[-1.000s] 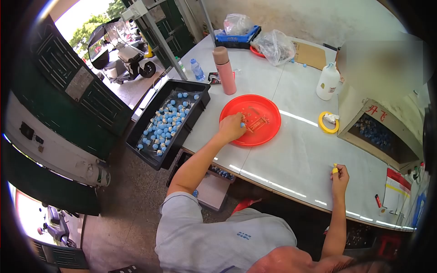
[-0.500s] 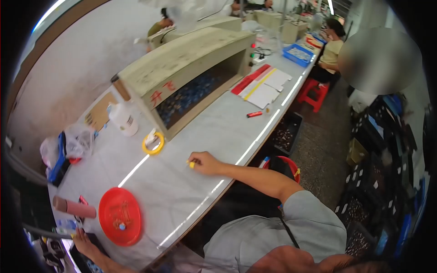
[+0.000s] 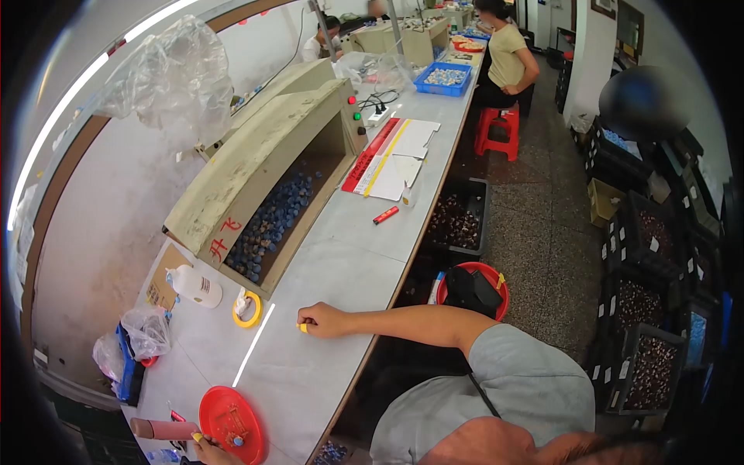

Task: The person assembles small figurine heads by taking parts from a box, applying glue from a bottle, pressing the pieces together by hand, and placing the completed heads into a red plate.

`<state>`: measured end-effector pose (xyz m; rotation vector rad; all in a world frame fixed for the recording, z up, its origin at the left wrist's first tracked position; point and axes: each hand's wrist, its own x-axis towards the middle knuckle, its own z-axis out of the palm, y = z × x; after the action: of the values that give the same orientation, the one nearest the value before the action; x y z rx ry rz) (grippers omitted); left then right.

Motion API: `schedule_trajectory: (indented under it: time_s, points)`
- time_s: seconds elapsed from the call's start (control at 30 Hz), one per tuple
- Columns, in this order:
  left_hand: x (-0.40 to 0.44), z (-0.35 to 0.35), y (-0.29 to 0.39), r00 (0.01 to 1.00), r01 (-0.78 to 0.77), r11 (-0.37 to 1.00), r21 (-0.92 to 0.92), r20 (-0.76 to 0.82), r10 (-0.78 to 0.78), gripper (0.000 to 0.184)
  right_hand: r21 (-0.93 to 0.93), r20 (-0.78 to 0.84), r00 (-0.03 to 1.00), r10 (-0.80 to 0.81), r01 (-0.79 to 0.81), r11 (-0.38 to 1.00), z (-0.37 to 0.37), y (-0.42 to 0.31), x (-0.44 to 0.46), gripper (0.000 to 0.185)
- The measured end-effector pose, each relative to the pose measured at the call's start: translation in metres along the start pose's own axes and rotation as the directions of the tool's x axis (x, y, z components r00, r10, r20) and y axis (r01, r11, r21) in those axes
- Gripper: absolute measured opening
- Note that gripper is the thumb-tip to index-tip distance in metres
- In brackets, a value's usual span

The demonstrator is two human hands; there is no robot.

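My right hand [image 3: 322, 319] rests on the grey tabletop with its fingers curled closed and a bit of yellow at the fingertips. Whatever it may hold is hidden. Low at the left, my left hand [image 3: 215, 451] is partly cut off by the frame's bottom edge. Its fingers look bent together, with yellow on one tip, and I cannot make out anything in them. It is at the near-left rim of a red plate [image 3: 252, 415], which holds small orange-brown bits and a blue piece [image 3: 238, 441]. A pink cylinder [image 3: 172, 430] lies just beyond that hand.
A beige machine [image 3: 256, 155] with blue pieces [image 3: 275, 217] inside stands along the table. Around it are yellow tape [image 3: 254, 318], a white bottle [image 3: 194, 287], a red marker [image 3: 385, 215] and papers [image 3: 391, 159]. Right lie a red bucket [image 3: 504, 298] and crates [image 3: 651, 372]. A person [image 3: 508, 62] sits beyond.
My left hand has moved from beside the pink cylinder to the red plate, its fingers now bent instead of stretched out. My right hand stays closed on the table. The camera view has turned.
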<state>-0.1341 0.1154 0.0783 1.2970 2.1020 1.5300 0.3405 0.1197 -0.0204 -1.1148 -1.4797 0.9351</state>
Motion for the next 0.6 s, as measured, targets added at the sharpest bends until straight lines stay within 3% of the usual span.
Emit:
schedule_trajectory:
  time_s: [0.17, 0.27, 0.37, 0.47, 0.53, 0.6]
  points:
    - [-0.052, 0.034, 0.012, 0.977, 0.133, 0.972, -0.196, 0.189, -0.096, 0.028, -0.041, -0.016, 1.000, -0.001, 0.000, 0.999, -0.001, -0.006, -0.001, 0.009]
    - [-0.090, 0.059, 0.024, 0.894, 0.178, 0.946, -0.270, 0.446, -0.041, 0.032, -0.052, -0.026, 1.000, -0.007, 0.006, 0.999, -0.001, -0.008, -0.001, 0.011]
    - [-0.131, 0.087, 0.057, 0.659, 0.160, 0.933, -0.323, 0.738, 0.143, 0.032, -0.126, -0.040, 0.998, -0.057, 0.051, 0.991, -0.001, -0.001, 0.001, 0.012]
    - [-0.148, 0.109, 0.075, 0.427, 0.039, 0.961, -0.274, 0.874, 0.232, 0.032, -0.181, -0.058, 0.993, -0.103, 0.091, 0.979, 0.000, -0.009, 0.000, 0.013]
    - [-0.144, 0.118, 0.050, 0.409, 0.017, 0.906, -0.423, 0.830, 0.380, 0.036, -0.195, -0.083, 0.984, -0.155, 0.137, 0.971, 0.003, 0.012, 0.005, 0.014]
    - [-0.138, 0.084, 0.077, 0.540, 0.083, 0.910, -0.407, 0.785, 0.302, 0.038, -0.173, -0.067, 0.996, -0.051, 0.039, 0.984, 0.005, 0.008, 0.005, 0.016]
